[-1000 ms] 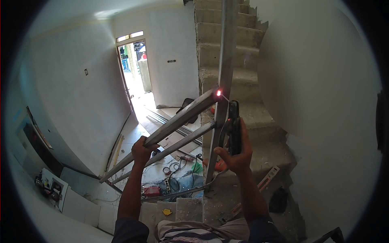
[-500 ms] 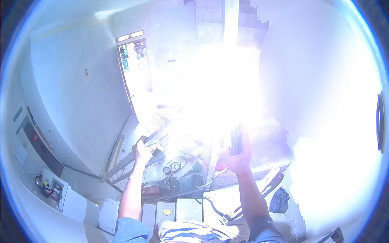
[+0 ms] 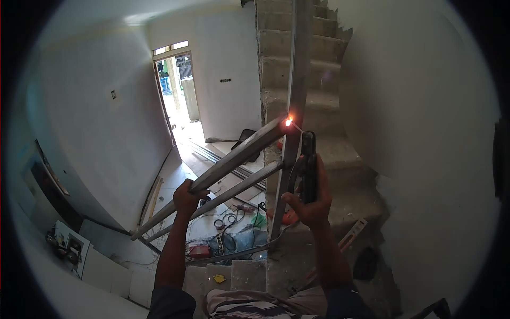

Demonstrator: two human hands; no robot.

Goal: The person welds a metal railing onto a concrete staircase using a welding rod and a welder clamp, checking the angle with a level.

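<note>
My left hand (image 3: pixel 186 201) is closed around a slanted square metal tube (image 3: pixel 239 152), toward its lower left end. My right hand (image 3: pixel 314 210) grips a black welding electrode holder (image 3: pixel 308 173). From its tip a thin electrode (image 3: pixel 297 127) reaches to a glowing orange spot (image 3: pixel 288 122), where the slanted tube meets an upright metal post (image 3: pixel 299 64). Below, a second slanted tube (image 3: pixel 239 188) runs roughly parallel and also meets the post. The glare hides whether the electrode tip touches the metal.
Concrete stairs (image 3: pixel 303 69) rise behind the post. On the floor below lie a red box (image 3: pixel 200 250), tangled cables (image 3: pixel 229 226) and long metal bars (image 3: pixel 234 169). A yellow piece (image 3: pixel 219 278) rests on a step near me. An open doorway (image 3: pixel 178 93) stands at the back left.
The blinding white arc light has died down to a small orange glow, and the room shows clearly. Both hands stay in nearly the same places, with their grips kept.
</note>
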